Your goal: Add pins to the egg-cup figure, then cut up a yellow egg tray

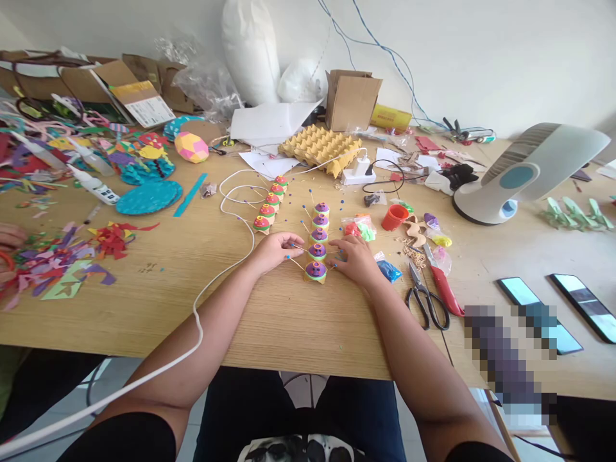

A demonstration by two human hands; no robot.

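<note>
A strip of egg-carton cups (316, 271) stands on the table in front of me, topped with purple and ringed in pale green and orange. Thin sticks with blue tips (289, 257) poke out from its sides. My left hand (275, 252) is at its left side, thumb and forefinger apart around a blue-tipped stick. On the opposite side, my right hand (360, 262) has its fingers stretched toward the strip, thumb apart. Whether either hand presses on the strip, I cannot tell. A second strip (267, 210), red-topped over green, stands further back to the left.
Black-handled scissors (426, 300), a red-handled knife (445, 285) and an orange cup (394, 217) lie to the right. A white cable (196, 314) crosses my left forearm. Further out are a fan (517, 176), an egg tray (320, 147) and paper scraps (72, 260) beside another person's hand (10, 237).
</note>
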